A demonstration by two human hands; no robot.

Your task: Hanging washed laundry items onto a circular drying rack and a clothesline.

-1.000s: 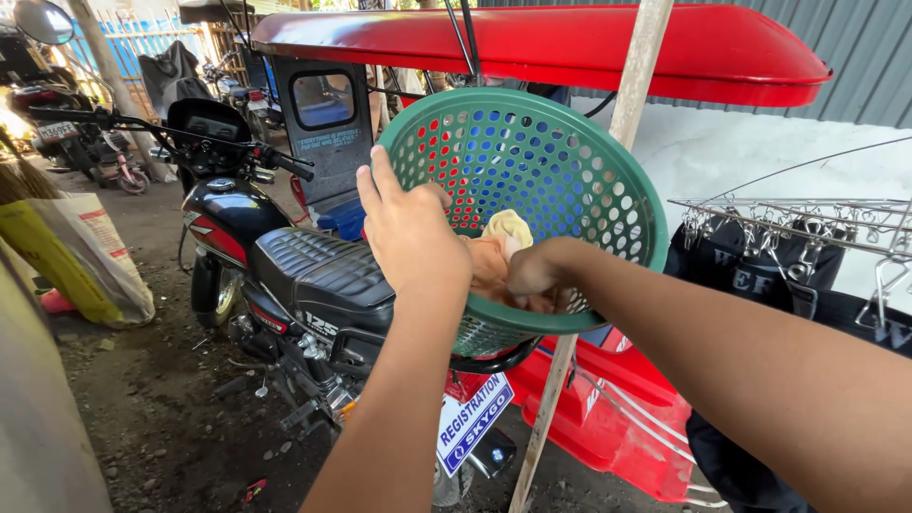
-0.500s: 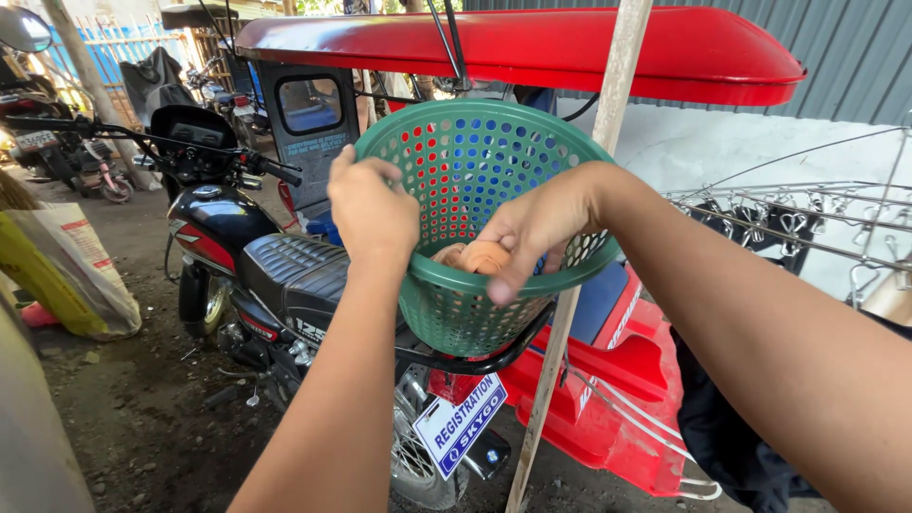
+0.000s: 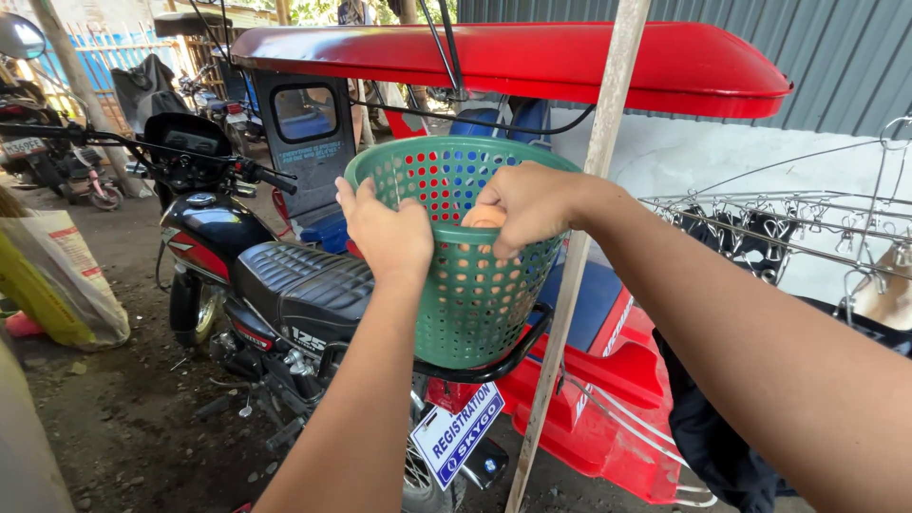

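Left hand: our left hand grips the near rim of the green perforated basket, fingers curled over the edge and thumb outside, so it is clamped on the basket.
Right hand: our right hand reaches over the rim from the right, its fingers closed together around an orange cloth at the top of the basket.
Orange cloth: we see only a small rounded bit of it under the fingers, just inside the rim; the rest is hidden.
Basket: it stands nearly upright on the black rear rack of the motorcycle, just behind the quilted black seat.
Pole: a pale wooden pole rises right beside the basket, on its right side.
Clip hanger: at the right we see a metal rack of clothes clips with dark garments hanging below it.
Sidecar: a red sidecar body sits beyond the basket, under a red roof.
Sack: a yellow and white sack leans at the left.
Farther off: another motorcycle is parked at far left near a blue fence.
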